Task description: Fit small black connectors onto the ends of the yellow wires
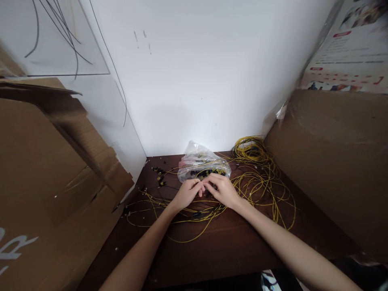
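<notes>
Running mostly left to right across the counter [212, 258], yellow wires [212, 213] pass on the near side of the bag [190, 152] and beneath the hands. Just short of the bag, the left hand [186, 195] and right hand [224, 191] meet at the fingertips, about equally near it; whether they pinch anything cannot be told. Black connectors [162, 183] lie left of the bag, a coil [241, 148] right.
</notes>
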